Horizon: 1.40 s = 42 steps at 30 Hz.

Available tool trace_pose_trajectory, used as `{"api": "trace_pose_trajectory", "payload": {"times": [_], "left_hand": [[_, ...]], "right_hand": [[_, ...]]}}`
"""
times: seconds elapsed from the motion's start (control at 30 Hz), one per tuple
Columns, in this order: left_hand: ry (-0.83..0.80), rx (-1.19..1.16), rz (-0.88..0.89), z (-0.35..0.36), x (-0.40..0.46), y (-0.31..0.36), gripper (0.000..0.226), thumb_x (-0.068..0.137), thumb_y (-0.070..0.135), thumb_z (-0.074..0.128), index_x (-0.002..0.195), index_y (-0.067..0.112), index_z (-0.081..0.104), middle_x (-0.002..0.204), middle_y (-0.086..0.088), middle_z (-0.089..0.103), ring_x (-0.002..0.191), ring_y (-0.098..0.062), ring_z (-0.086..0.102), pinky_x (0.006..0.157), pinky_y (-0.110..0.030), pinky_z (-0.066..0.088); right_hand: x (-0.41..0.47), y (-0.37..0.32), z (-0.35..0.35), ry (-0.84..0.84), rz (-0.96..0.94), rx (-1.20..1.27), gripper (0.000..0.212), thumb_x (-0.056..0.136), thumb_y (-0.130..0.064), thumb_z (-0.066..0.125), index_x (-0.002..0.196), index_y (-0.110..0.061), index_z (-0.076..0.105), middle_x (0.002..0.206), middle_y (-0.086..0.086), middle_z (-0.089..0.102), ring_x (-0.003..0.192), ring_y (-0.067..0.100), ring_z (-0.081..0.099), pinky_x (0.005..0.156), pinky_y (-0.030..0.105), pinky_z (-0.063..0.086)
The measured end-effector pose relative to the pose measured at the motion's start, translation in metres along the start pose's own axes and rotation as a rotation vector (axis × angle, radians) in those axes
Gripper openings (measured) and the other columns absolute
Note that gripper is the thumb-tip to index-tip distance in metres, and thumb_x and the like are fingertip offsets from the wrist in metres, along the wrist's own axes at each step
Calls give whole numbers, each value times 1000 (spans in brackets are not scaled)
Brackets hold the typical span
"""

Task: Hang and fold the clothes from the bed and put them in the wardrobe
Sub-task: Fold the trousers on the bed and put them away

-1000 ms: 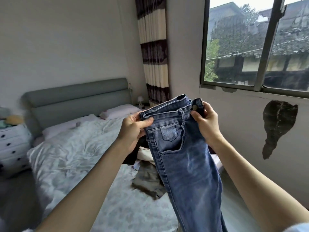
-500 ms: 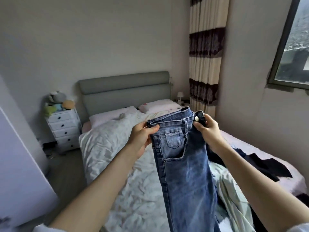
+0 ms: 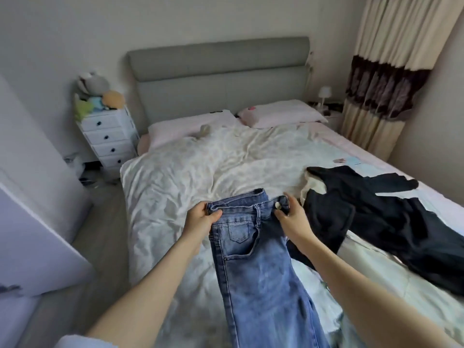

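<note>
Jeans, blue denim: held by the waistband above the bed, legs trailing toward the person. Left hand fingers clamped on one corner, right hand pinching the button end, presumably spreading them flat for folding.

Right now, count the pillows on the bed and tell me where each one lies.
2. One pillow lies at the headboard on the left side; the other pillow lies beside it on the right. More could be hidden under the duvet.

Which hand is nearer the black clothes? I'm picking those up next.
Right. The right hand pinches the jeans beside the black clothes; the left hand grips the waistband's far side.
</note>
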State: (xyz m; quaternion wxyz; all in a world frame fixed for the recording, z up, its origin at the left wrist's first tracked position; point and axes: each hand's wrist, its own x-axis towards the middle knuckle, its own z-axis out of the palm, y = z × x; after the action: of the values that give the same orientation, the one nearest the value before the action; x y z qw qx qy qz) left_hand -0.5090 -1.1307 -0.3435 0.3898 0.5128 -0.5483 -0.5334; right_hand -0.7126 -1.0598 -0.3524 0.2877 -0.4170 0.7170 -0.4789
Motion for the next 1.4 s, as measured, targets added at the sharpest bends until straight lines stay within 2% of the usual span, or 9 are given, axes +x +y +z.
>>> {"api": "trace_pose_trajectory", "payload": {"times": [0.2, 0.3, 0.43, 0.53, 0.63, 1.03, 1.17, 1.3, 1.4], "left_hand": [[197, -65, -106, 2, 81, -131, 25, 89, -2, 58, 113, 6, 59, 108, -8, 64, 97, -17, 55, 79, -18, 44], [290, 180, -140, -4, 105, -178, 36, 98, 12, 48, 133, 11, 43, 133, -5, 45, 124, -20, 43, 92, -23, 35], [96, 904, -52, 6, 85, -257, 55, 98, 36, 40, 148, 20, 25, 158, -7, 16, 145, -30, 11, 114, -52, 15], [-138, 1189, 266, 26, 35, -305, 57, 88, 46, 37, 137, 21, 49, 147, -14, 40, 136, -38, 35, 102, -66, 29], [-186, 1289, 244, 26, 16, -338, 58, 88, 51, 34, 139, 28, 45, 148, -12, 38, 137, -33, 35, 105, -62, 27], [-237, 1330, 132, 55, -79, -334, 59, 90, 46, 28, 141, 20, 44, 148, -21, 35, 137, -41, 30, 104, -66, 21], [-450, 1326, 254, 73, -154, -331, 62, 85, 46, 34, 140, 19, 45, 148, -16, 38, 138, -39, 30, 106, -65, 12], [-676, 1321, 422, 91, -208, -330, 63, 81, 42, 44, 140, 18, 41, 147, -9, 41, 137, -32, 29, 103, -65, 19], [-771, 1275, 655, 123, -229, -325, 63, 78, 28, 62, 137, 21, 41, 146, -6, 43, 136, -29, 33, 103, -66, 25]], "right_hand": [[7, 131, 74, -92, -132, -370, 57, 93, -14, 46, 147, -18, 28, 146, 6, 38, 134, 24, 36, 108, 38, 31], [1, 176, 106, -170, -195, -586, 62, 87, -37, 21, 145, -17, 34, 147, 7, 38, 137, 26, 32, 112, 48, 21], [-19, 226, 155, -297, -319, -849, 53, 85, -31, 32, 134, -17, 46, 137, 10, 52, 128, 31, 47, 100, 64, 31], [-37, 258, 169, -338, -410, -1014, 51, 88, -35, 35, 134, -19, 51, 141, 8, 48, 134, 32, 38, 104, 63, 21], [-43, 276, 165, -316, -441, -1123, 52, 91, -38, 32, 137, -21, 48, 145, 2, 43, 137, 28, 33, 106, 60, 17], [-177, 308, 84, -87, -76, -979, 52, 90, -27, 33, 140, -15, 37, 146, 13, 40, 135, 30, 34, 108, 46, 23], [-278, 320, 33, 59, 125, -854, 49, 85, -22, 35, 131, -10, 42, 130, 13, 56, 120, 24, 44, 98, 37, 32], [-351, 326, -3, 124, 351, -775, 43, 80, -27, 37, 120, -14, 48, 108, 8, 63, 98, 19, 46, 75, 36, 45], [-392, 338, -26, 190, 472, -642, 37, 80, -28, 37, 111, -18, 53, 105, 3, 62, 97, 16, 49, 77, 34, 41]]}}
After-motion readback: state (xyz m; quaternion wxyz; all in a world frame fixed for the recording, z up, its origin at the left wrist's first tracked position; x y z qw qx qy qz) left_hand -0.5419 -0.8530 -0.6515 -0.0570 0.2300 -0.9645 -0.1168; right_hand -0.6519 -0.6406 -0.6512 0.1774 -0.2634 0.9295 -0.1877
